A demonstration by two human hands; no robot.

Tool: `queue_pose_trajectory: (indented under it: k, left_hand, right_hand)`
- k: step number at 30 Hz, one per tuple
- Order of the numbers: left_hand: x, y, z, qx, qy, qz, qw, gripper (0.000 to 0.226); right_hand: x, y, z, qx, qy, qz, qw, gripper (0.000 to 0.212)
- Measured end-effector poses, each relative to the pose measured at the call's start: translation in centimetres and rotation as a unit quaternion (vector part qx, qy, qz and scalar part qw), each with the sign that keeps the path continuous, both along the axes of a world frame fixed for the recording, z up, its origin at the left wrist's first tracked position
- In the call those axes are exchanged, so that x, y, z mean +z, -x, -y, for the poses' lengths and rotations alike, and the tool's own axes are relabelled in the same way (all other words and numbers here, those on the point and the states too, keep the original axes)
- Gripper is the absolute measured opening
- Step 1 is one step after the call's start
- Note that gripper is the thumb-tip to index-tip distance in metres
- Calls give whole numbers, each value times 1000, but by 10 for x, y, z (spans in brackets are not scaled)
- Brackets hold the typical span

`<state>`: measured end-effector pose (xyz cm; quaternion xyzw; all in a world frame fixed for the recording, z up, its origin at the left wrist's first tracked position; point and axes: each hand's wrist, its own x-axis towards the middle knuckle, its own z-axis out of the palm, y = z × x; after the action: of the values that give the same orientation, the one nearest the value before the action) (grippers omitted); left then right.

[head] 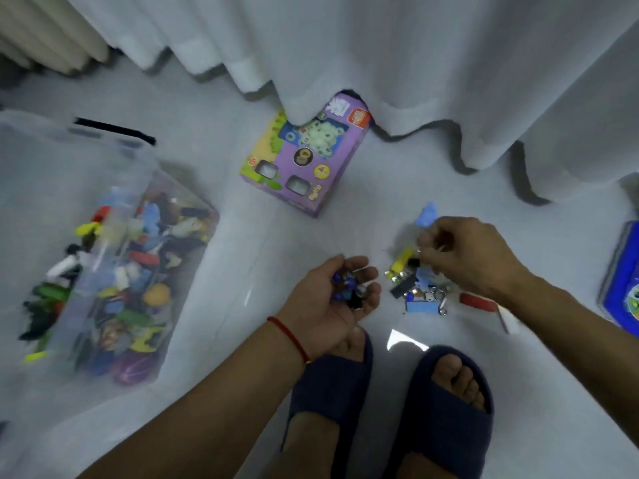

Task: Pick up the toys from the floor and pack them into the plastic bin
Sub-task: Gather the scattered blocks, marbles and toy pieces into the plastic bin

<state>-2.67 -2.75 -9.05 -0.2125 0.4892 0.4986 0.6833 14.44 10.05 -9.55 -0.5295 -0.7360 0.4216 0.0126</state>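
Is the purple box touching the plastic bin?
Apart. The head view shows bare floor between the purple box and the plastic bin.

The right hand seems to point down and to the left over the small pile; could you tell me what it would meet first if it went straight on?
Probably the yellow piece atop the toy pile, just beneath the right hand; depth is uncertain.

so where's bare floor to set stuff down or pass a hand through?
Bare floor: the strip between the plastic bin and the left hand, running up to the purple box; also between that box and the blue box at right, below the curtain. Crowded: the small toy pile under the right hand, just ahead of the slippers.
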Motion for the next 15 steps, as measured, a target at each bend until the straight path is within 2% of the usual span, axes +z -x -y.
queue_pose_trajectory:
  k: [1, 3, 5, 7, 10, 15]
  left_hand:
    - [14, 6, 10, 24, -9, 4, 1000, 35]
    - [43, 22, 33, 75, -38, 9, 996, 33]
    - [73, 45, 60, 133, -70, 1, 989, 33]
    - [103, 77, 92, 195, -102, -18, 975, 36]
    - [145, 133, 148, 263, -128, -76, 953, 36]
    - [175, 228, 229, 313, -81, -181, 929, 53]
  right_hand:
    - [29, 5, 8, -58, 94, -60, 992, 12]
    - [81, 16, 23, -150, 276, -162, 935, 21]
    - [125, 38, 37, -179, 366, -203, 890, 28]
    - [163, 71, 52, -150, 387, -203, 887, 32]
    - [212, 140, 84, -69, 375, -178, 907, 27]
    - [254, 271, 159, 52, 395, -200, 895, 20]
